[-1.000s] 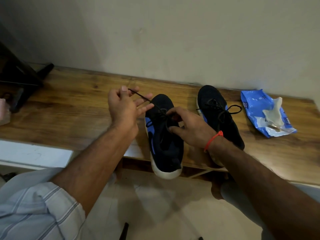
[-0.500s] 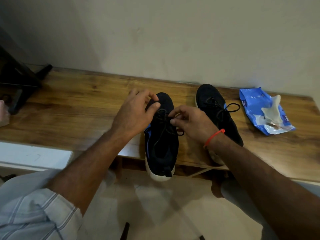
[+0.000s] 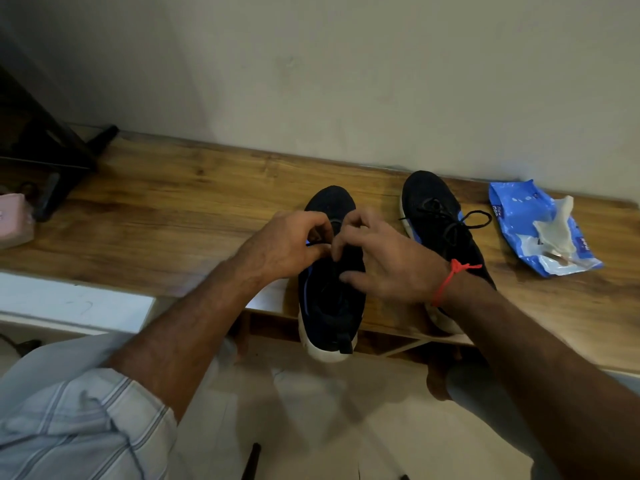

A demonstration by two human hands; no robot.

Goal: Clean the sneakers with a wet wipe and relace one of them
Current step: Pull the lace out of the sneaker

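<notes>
A: Hands? Sneaker position?
B: Left hand (image 3: 287, 245) and right hand (image 3: 384, 258) both pinch the lace (image 3: 317, 243) over the near sneaker (image 3: 332, 299), heel overhanging the table (image 3: 156, 216) edge.

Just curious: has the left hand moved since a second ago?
Yes. The left hand came down from beside the left sneaker onto its laces, toward the right hand.

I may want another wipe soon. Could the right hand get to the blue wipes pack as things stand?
Probably yes. The wet wipes pack lies in the open on the wooden bench, with only the second sneaker between it and the right hand. That hand would first have to let go of the shoelace.
</notes>
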